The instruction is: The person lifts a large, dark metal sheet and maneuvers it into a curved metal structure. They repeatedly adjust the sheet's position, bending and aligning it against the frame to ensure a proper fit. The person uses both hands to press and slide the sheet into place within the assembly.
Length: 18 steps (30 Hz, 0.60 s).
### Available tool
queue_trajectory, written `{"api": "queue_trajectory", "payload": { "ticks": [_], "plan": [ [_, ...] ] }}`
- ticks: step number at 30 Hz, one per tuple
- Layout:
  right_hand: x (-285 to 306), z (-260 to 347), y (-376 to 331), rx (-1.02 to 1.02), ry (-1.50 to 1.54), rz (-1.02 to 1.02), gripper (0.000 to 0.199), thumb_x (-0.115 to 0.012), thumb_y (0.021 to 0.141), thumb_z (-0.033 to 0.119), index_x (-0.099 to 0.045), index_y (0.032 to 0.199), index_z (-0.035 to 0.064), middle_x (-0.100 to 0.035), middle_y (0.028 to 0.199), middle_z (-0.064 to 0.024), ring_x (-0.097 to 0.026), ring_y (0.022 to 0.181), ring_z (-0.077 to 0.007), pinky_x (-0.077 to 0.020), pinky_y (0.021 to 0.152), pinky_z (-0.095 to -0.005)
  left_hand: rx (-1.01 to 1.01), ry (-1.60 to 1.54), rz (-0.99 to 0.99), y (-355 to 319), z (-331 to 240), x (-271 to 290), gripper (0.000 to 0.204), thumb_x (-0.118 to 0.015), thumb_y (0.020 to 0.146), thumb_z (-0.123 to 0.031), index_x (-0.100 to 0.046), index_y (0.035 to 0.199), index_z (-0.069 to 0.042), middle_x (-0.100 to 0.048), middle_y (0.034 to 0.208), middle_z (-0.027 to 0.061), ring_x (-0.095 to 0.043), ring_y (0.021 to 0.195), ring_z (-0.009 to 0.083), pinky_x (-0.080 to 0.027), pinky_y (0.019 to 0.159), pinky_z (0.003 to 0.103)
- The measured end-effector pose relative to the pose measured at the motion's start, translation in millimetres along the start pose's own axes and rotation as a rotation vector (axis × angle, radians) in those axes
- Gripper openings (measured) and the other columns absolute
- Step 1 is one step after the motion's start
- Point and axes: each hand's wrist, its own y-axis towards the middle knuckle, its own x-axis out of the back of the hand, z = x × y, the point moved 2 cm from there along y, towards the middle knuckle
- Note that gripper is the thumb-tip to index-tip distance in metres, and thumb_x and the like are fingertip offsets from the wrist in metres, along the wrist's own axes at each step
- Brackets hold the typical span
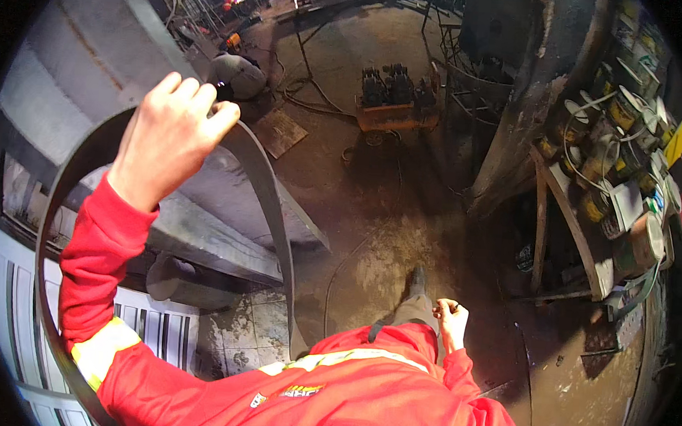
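- Gripping the top of a long bent steel strip point(267, 201), the left hand point(170, 136) is raised, its fingers curled shut over the strip's upper edge; the metal arcs down on either side of that hand, one leg dropping past the wrist and red sleeve, the other sweeping down to the floor near the person's body.
- Judging by the hold, the step in hand is carrying or turning the strip; any next move would call for a firm grasp and room for the long springy ends to swing.
- The right hand point(451, 320) hangs low beside the hip, well apart from the strip, fingers loosely curled with nothing clearly in them.
- Below the right hand lies a dusty concrete floor point(386, 239); off beyond it, a cluttered shelf of paint cans point(622, 152).
- The strip's lower left end runs out of the picture, and whether its far end touches the floor is hard to tell.
- A small dark object at the left fingertips is too blurred to name.
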Motion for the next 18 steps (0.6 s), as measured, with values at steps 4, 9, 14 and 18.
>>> {"api": "queue_trajectory", "payload": {
  "ticks": [4,9,14,18],
  "plan": [
    [-49.4,37.3,119.0,0.179,-0.024,0.028,0.01,-0.061,0.085,0.007,-0.062,0.084,-0.0032,-0.06,0.069,-0.0036,-0.057,0.06,-0.011,-0.0475,0.054,-0.0238,-0.015,0.0,0.042,79.0,26.6,-71.1,0.01,-0.06,0.07,-0.01,-0.057,0.079,-0.009,-0.053,0.07,0.0052,-0.055,0.071,0.0209,-0.043,0.069,0.034],
    [-115.1,180.8,265.4,0.364,-0.135,0.103,0.01,-0.068,0.073,0.003,-0.058,0.073,0.0001,-0.056,0.076,-0.0001,-0.044,0.059,-0.0041,-0.0388,0.059,-0.021,0.069,0.007,0.211,174.6,102.3,-143.0,0.017,-0.07,0.07,-0.012,-0.057,0.08,-0.008,-0.053,0.071,0.0068,-0.055,0.074,0.0247,-0.043,0.072,0.036],
    [-159.9,263.8,412.6,0.568,-0.156,0.168,0.016,-0.073,0.074,0.001,-0.057,0.072,0.0022,-0.053,0.083,0.0002,-0.047,0.066,-0.0048,-0.0382,0.057,-0.0221,0.128,0.009,0.254,235.8,171.0,-215.3,0.019,-0.064,0.076,-0.01,-0.053,0.089,-0.003,-0.05,0.081,0.0134,-0.05,0.078,0.0335,-0.039,0.073,0.04],
    [-209.1,255.0,495.9,0.456,-0.058,0.276,0.017,-0.073,0.077,0.004,-0.058,0.069,0.0015,-0.051,0.086,-0.0002,-0.047,0.069,-0.0067,-0.0388,0.058,-0.0226,0.199,0.101,0.297,266.9,219.5,-270.5,0.024,-0.064,0.077,-0.01,-0.054,0.098,-0.003,-0.054,0.088,0.0142,-0.051,0.083,0.0338,-0.041,0.074,0.04]
  ]
}}
